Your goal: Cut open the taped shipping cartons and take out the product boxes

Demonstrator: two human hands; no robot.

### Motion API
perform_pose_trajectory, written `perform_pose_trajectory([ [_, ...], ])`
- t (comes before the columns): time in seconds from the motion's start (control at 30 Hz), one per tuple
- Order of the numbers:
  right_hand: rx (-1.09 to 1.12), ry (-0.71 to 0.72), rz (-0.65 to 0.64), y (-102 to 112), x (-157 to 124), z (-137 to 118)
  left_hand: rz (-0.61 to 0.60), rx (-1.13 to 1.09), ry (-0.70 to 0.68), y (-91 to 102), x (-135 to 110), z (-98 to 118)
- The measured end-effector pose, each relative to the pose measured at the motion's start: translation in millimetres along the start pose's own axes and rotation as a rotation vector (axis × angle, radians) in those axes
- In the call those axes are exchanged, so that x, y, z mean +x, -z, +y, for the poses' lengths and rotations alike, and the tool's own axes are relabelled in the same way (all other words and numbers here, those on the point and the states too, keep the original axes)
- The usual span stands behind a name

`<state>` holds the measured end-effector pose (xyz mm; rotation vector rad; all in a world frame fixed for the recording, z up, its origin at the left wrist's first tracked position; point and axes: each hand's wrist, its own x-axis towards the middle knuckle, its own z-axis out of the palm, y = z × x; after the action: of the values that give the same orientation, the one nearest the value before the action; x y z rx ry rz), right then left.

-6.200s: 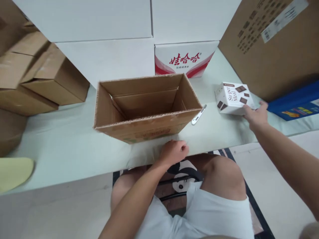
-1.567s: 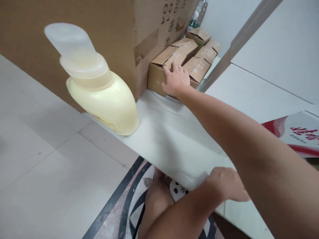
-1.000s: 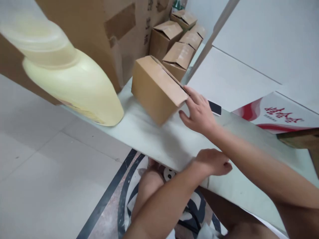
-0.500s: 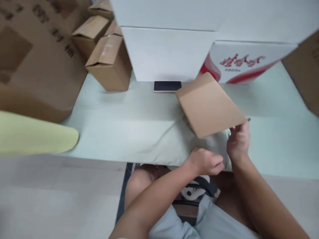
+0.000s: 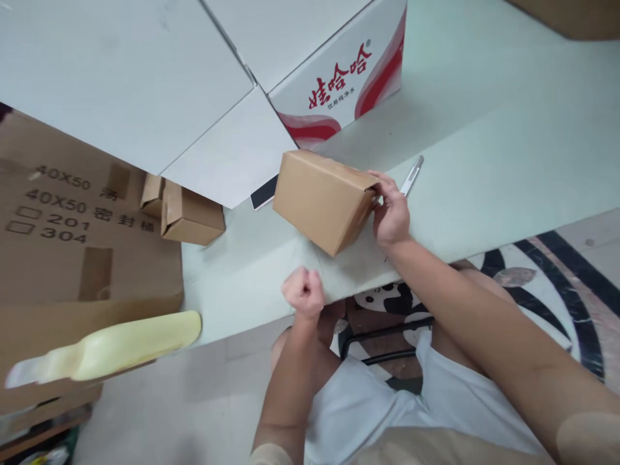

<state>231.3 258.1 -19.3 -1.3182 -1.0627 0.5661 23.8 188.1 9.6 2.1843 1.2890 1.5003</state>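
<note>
My right hand (image 5: 391, 213) grips the right end of a small brown cardboard box (image 5: 322, 199), which is tilted on the pale table (image 5: 484, 161) in front of me. My left hand (image 5: 304, 292) is curled into a fist at the table's near edge, just below the box, with nothing visible in it. A silver utility knife (image 5: 411, 175) lies on the table just behind my right hand. A dark phone (image 5: 264, 192) lies flat behind the box's left end.
White cartons (image 5: 159, 84) and one with red print (image 5: 346, 84) stand at the back. Small brown boxes (image 5: 186, 213) and a large printed carton (image 5: 72, 226) are on the left. A yellow bottle (image 5: 121, 345) lies at the left edge.
My right hand took a small box from the stack on the left and brought it in front of me. The open carton and chocolate box from earlier are out of view.
</note>
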Motion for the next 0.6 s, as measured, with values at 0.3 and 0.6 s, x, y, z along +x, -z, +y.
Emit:
perform_pose_trajectory([
  [0.3,0.364,-0.148,0.078,15.2,4.8,-17.6,0.216,-0.169,0.347,19.3,77.9,-53.4],
  [0.6,0.317,0.235,0.042,36.3,2.9,-55.4,-0.104,-0.618,0.537,12.7,69.4,-27.6],
])
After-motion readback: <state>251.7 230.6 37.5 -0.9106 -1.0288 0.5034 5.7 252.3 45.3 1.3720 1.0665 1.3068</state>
